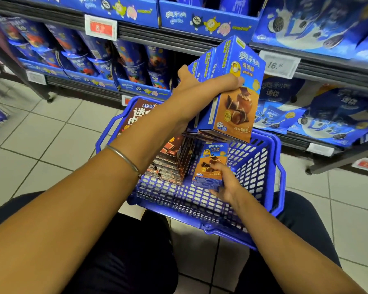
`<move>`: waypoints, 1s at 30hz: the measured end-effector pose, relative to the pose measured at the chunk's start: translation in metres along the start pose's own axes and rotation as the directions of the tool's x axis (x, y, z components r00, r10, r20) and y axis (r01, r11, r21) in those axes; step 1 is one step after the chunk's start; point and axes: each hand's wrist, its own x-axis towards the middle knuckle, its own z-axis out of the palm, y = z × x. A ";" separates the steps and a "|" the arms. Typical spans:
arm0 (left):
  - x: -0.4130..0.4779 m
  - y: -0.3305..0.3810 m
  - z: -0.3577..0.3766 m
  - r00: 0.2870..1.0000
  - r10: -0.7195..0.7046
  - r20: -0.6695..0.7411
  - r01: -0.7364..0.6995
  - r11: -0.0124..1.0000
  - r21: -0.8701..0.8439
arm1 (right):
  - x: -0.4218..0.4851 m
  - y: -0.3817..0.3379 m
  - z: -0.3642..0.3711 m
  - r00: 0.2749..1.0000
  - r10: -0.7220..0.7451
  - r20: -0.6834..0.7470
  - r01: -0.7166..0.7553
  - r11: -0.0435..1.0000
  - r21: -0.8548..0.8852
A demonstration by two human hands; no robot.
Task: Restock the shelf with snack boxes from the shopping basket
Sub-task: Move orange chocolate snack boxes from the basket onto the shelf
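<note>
The shelf (200,42) is found largely stocked: blue snack packs fill the upper and lower tiers. A dark gap is noted on the middle tier, just behind the raised boxes, and it is judged the likely destination.

The shopping basket (200,222) is set on the tiled floor before the shelf, between the person's knees. It is not yet emptied.

A stack of blue-and-brown snack boxes (236,98), several deep, is held above the far rim of the basket and tilted towards the shelf. None of these boxes is seen to touch the shelf, so this batch is recorded as lifted out but not placed.

A bundle of dark brown boxes (170,162) lies in the basket, leaning against its left side, untouched by either hand.

One single snack box (212,160) of the same blue-and-brown kind stands upright on the basket floor, just beside the brown bundle.

The left hand (200,81) is clamped across the stack, fingers spread over the front face and thumb behind. The right hand (225,183) is closed around the lower end of the single box.

Progress is assessed as partial: placement of the held stack, the single box and the brown bundle is outstanding.
</note>
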 end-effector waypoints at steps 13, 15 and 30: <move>-0.010 0.056 -0.025 0.976 -0.187 0.111 0.201 0.970 -0.137 | -0.125 -0.058 0.013 0.998 -0.062 0.029 0.055 0.975 0.216; -0.026 0.085 -0.031 0.974 -0.201 0.102 0.213 0.970 -0.120 | -0.169 -0.075 0.021 0.996 -0.084 0.019 0.077 0.966 0.249; -0.231 0.386 -0.005 0.968 -0.246 0.053 0.250 0.917 -0.310 | -0.577 -0.278 0.055 0.900 -0.362 0.241 0.290 0.913 0.288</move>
